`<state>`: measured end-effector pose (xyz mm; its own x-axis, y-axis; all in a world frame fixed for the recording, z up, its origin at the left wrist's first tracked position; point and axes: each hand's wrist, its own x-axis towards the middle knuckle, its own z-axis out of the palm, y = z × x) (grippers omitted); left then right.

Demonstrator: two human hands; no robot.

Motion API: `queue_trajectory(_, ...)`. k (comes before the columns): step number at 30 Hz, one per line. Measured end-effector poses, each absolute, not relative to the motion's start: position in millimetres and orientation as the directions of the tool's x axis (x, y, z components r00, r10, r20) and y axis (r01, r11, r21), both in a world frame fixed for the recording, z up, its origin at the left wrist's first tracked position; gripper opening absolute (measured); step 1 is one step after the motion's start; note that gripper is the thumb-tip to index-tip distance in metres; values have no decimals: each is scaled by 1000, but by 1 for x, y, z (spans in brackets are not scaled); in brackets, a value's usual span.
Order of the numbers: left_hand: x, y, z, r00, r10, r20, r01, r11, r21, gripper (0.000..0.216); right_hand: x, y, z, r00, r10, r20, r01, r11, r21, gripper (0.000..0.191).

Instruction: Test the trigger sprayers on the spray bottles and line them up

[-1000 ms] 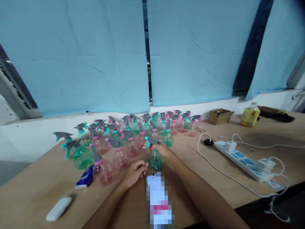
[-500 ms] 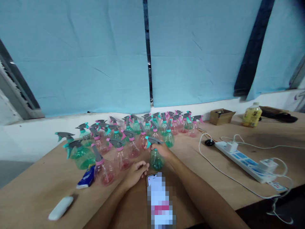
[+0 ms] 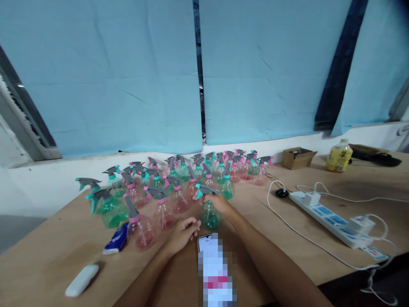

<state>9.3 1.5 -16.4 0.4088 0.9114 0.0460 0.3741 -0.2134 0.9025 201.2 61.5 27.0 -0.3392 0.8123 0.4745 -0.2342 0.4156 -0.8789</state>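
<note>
My right hand [image 3: 220, 202] is wrapped round the neck of a green spray bottle [image 3: 209, 215] with a grey and teal trigger head; the bottle stands upright on the wooden table [image 3: 262, 221]. My left hand [image 3: 182, 232] rests on the table just left of that bottle, fingers loosely curled with nothing in them, beside the top of a phone [image 3: 213, 268] lying flat. Behind stand several pink and green spray bottles [image 3: 179, 179] in a cluster.
A white power strip [image 3: 332, 217] with plugs and cables lies at the right. A small cardboard box [image 3: 298, 157] and a yellow drink bottle [image 3: 339, 155] stand at the back right. A blue packet [image 3: 116, 239] and a white oblong object [image 3: 82, 280] lie at the left.
Both hands and the held bottle have stayed where they were; only the camera has shifted slightly.
</note>
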Motion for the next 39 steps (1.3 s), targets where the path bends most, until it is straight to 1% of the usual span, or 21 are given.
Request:
queue_trajectory(7,11,-2,-11,405,914,33,382,-202,902,43,196,64,23,-320,833,452,-219,400,-890,23)
queue_trajectory(9,11,-1,-12,403,915,33,383,-201,901,43,194,65,19,-265,843,469,-195,429,-882,22)
queue_trajectory(11,10,0,-14,400,916,33,382,-199,902,44,194,67,12,-171,861,479,-124,464,-877,19)
queue_trajectory(14,8,2,-18,401,916,26,380,-192,905,44,202,72,3,-12,877,480,51,479,-876,16)
queue_trajectory(18,7,3,-20,402,915,29,377,-194,906,44,226,75,-1,195,820,538,273,481,-833,17)
queue_trajectory(20,7,2,-19,407,913,40,384,-211,899,44,242,73,0,284,777,562,377,448,-811,20)
queue_trajectory(24,9,-1,-16,416,908,54,396,-235,888,44,274,70,3,451,708,544,543,266,-796,30)
queue_trajectory(26,9,-2,-15,415,908,51,395,-230,889,44,285,71,3,520,656,547,587,190,-787,36)
queue_trajectory(28,9,-3,-14,412,910,45,400,-226,888,45,293,73,2,574,615,541,589,150,-794,41)
queue_trajectory(30,10,-3,-13,412,910,40,409,-224,884,45,298,76,-1,601,580,550,584,151,-798,48)
queue_trajectory(33,10,-4,-11,410,911,34,417,-221,881,45,302,81,-5,574,511,640,628,226,-745,57)
queue_trajectory(36,11,-4,-11,407,913,31,415,-215,884,45,302,84,-6,510,446,735,683,310,-662,57)
queue_trajectory(39,11,-3,-12,407,913,32,409,-213,888,45,300,84,-4,485,429,762,711,313,-629,54)
